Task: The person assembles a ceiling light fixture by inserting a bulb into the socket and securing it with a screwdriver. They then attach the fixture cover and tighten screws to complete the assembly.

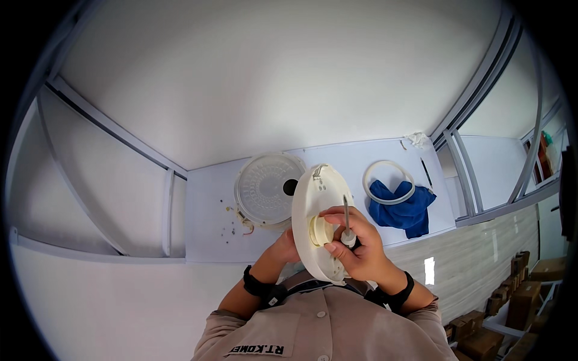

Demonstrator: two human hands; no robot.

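Note:
A white, shallow round cover [308, 201] is held up on its edge in front of me, with a small metal latch at its top end. My left hand [284, 248] grips its left side, and the fingers behind the cover are hidden. Inside the cover sits a cream round cap [321, 231]. My right hand [365, 248] has its fingertips around this cap. The same hand keeps a screwdriver [346, 212] between its fingers, shaft pointing away from me.
A round translucent lid-like part [265, 186] with a dark disc lies on the white table [208, 180]. Small screws [227, 231] are scattered left of it. At right are a white ring [366, 177], a blue cloth [409, 215], a black pen-like stick [426, 172] and crumpled white material [416, 139].

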